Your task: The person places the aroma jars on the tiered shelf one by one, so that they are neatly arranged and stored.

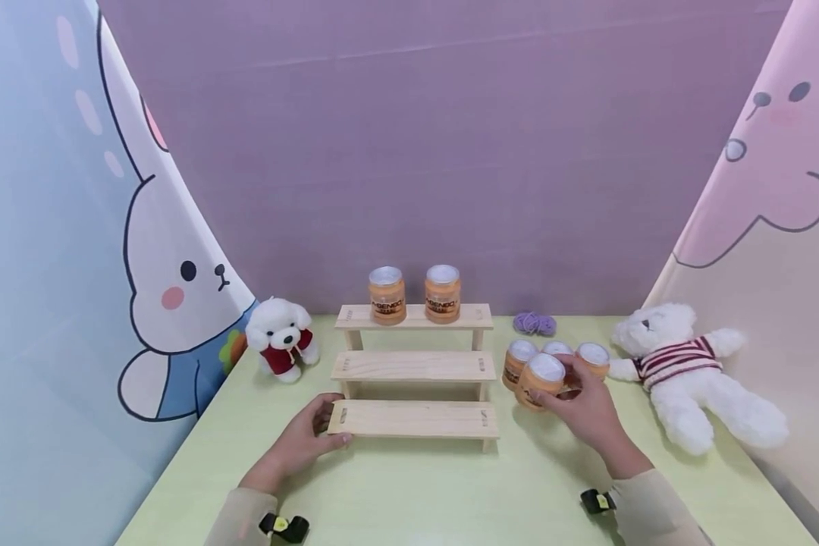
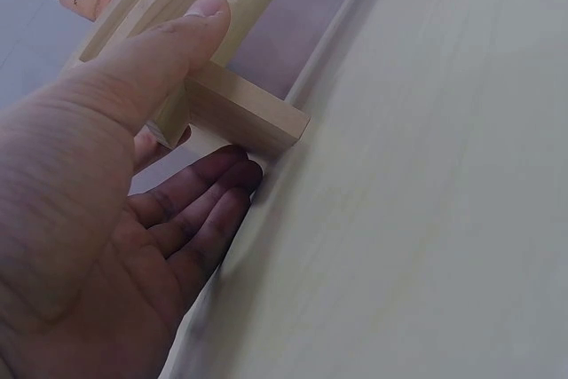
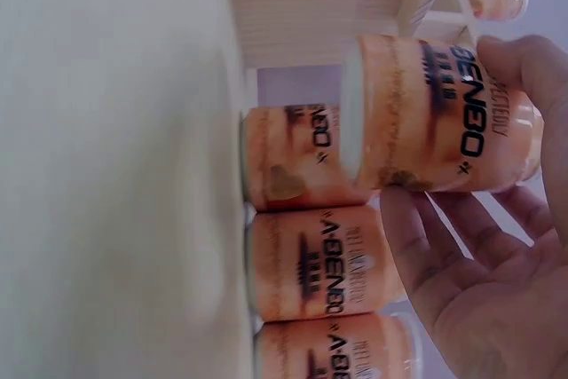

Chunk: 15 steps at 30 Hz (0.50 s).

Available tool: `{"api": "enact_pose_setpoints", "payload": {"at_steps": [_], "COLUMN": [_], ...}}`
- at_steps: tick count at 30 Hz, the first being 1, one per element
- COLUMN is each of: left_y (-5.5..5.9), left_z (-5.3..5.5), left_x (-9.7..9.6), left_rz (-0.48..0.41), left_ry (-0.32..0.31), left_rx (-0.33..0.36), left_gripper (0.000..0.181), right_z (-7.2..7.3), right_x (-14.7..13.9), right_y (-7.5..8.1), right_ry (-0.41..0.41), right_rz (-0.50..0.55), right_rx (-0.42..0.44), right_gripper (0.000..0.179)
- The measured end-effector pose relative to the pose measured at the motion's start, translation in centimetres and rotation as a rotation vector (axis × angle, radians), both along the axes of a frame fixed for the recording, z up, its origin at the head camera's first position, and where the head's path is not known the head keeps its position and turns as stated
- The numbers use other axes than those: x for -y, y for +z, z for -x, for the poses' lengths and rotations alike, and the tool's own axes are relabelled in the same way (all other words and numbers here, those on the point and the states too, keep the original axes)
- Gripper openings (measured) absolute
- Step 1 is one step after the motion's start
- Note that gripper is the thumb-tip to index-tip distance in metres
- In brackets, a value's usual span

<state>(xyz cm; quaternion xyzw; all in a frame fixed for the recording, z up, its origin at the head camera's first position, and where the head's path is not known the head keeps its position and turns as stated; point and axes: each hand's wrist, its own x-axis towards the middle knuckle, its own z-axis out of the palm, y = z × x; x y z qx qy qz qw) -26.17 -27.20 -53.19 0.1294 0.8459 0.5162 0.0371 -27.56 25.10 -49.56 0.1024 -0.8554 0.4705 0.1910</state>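
Observation:
A three-tier wooden display rack stands on the table. My left hand grips the left end of its lowest step, thumb at the front edge and fingers around the side. My right hand holds an orange can with a silver lid, thumb on one side and fingers on the other. In the right wrist view that can is raised off the table. Three similar cans stand in a row beside it. Two more, a left can and a right can, sit on the top step.
A white plush dog in a red top sits left of the rack. At the right lies a white plush bear in a striped sweater. Purple yarn lies behind the cans. A purple cloth hangs at the table's back.

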Motion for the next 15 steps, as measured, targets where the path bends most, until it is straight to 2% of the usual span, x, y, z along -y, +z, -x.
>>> {"api": "enact_pose_setpoints", "payload": {"at_steps": [6, 15], "left_y": [0.1, 0.3], "left_z": [-0.1, -0.2], "left_x": [-0.1, -0.1], "left_rz": [-0.012, 0.009], "left_ry": [-0.024, -0.003], "left_rx": [-0.013, 0.004], "left_gripper": [0.07, 0.07], "right_z": [-0.5, -0.8], "right_x": [0.2, 1.0], "right_y": [1.7, 4.6], "right_ry": [-0.04, -0.014], "right_rz": [0.012, 0.046], "right_rx": [-0.013, -0.08], "right_gripper": [0.068, 0.066]}}
